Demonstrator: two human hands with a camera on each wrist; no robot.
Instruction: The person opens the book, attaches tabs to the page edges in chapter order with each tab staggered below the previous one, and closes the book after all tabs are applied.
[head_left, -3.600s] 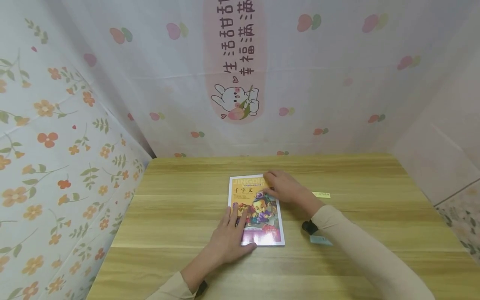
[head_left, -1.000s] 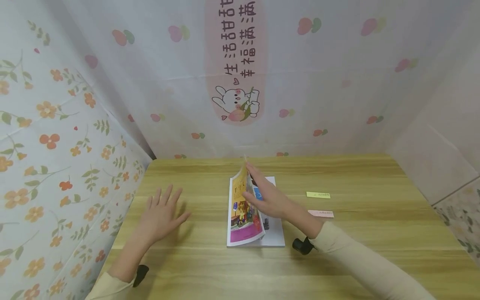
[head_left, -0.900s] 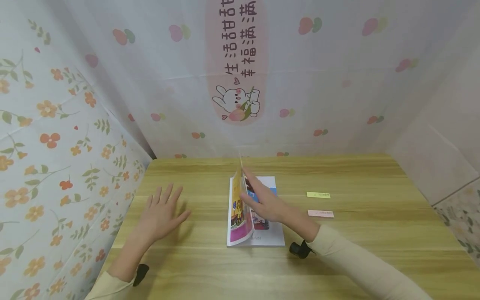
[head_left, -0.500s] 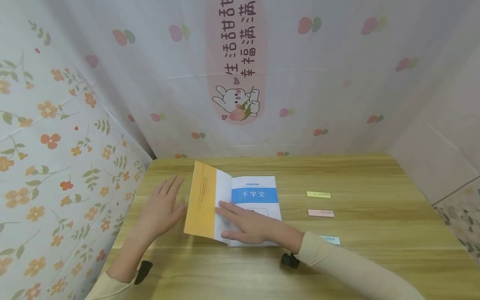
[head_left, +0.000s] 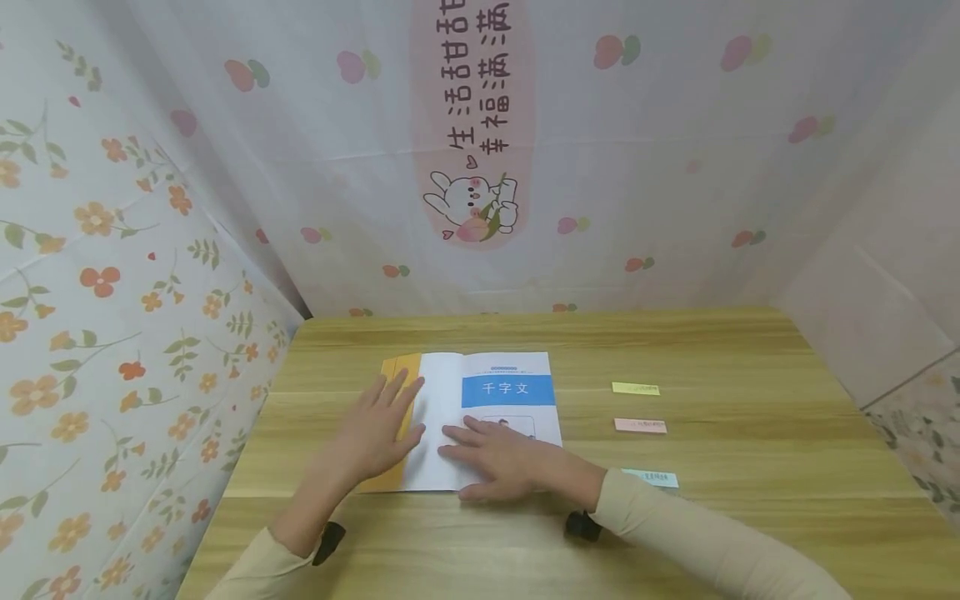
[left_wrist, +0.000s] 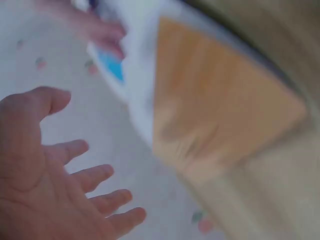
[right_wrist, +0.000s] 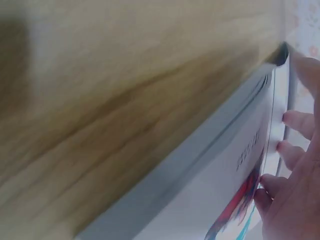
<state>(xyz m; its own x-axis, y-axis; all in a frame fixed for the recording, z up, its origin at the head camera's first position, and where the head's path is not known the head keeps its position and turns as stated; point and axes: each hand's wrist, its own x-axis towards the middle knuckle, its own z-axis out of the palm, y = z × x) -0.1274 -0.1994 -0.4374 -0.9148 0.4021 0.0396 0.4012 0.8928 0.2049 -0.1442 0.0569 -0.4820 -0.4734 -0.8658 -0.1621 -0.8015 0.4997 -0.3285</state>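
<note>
A paperback book [head_left: 441, 379] lies opened at its title page, which has a blue band with Chinese characters. Its folded-back cover has an orange flap [left_wrist: 210, 100] on the left. Over that flap my left hand [head_left: 367, 433] spreads its fingers; whether it touches the paper I cannot tell. My right hand [head_left: 502, 460] lies with fingers extended across the lower title page, fingertips near the centre fold, covering part of the page's picture. In the right wrist view, its fingers [right_wrist: 295, 155] extend along the page. Neither hand grips anything.
Right of the book, a yellow paper strip [head_left: 636, 388], a pink strip [head_left: 640, 426] and a light blue strip [head_left: 652, 478] lie in a column on the wooden table [head_left: 750, 400]. Patterned cloth [head_left: 315, 150] hangs behind and at the left.
My right hand turned the front cover over to the left, and the cover now lies flatter. The left hand first left the book, then came back rightward over the orange flap.
</note>
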